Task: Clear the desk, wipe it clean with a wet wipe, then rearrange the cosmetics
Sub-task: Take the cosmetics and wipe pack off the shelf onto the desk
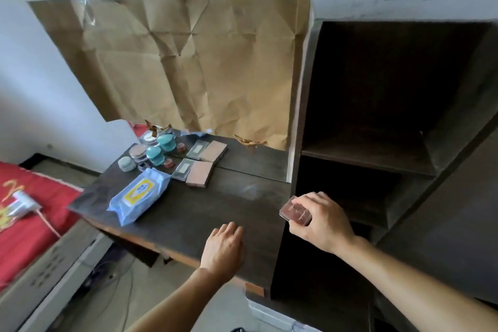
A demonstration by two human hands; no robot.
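Holding what, that right hand (320,219)?

- 1 small rosy compact (296,213), pinched between thumb and fingers, just over the right end of the desk (204,213), beside the shelf unit (377,159).

- And the left hand (223,248)?

- Near the desk's front edge, fingers relaxed, gripping nothing.

- Which step?

- Clearing, I'd judge. The wet wipe pack (138,194) lies unopened, with teal jars (155,155) and palettes (199,174) behind it. Next, the compact needs a spot off the desktop, probably a shelf.

Bedroom: bed (25,234) beside cosmetics desk (215,205)
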